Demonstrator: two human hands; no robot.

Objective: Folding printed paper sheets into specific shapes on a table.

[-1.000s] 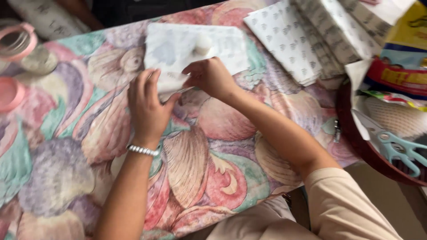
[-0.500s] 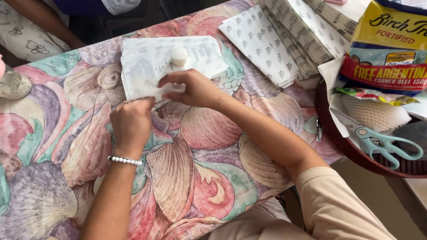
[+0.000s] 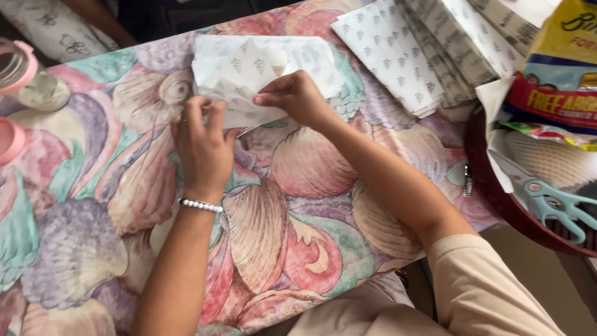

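A white paper sheet [image 3: 245, 78] with small grey prints lies folded on the shell-patterned tablecloth [image 3: 280, 236]. My left hand [image 3: 202, 149], with a pearl bracelet at the wrist, grips the sheet's near left edge. My right hand [image 3: 295, 96] pinches a fold of the same sheet near its middle. A second layer of the same paper [image 3: 311, 53] lies under and behind it.
A stack of patterned white sheets [image 3: 429, 50] sits at the back right. A dark red tray [image 3: 497, 193] at the right holds teal scissors [image 3: 550, 202], a woven mat and colourful packets [image 3: 553, 74]. A pink-rimmed jar [image 3: 28, 74] stands far left. Another person's arm shows at top left.
Both hands have lifted and folded the sheet's near part upward; my left hand moved up onto its edge. The view shifted slightly.
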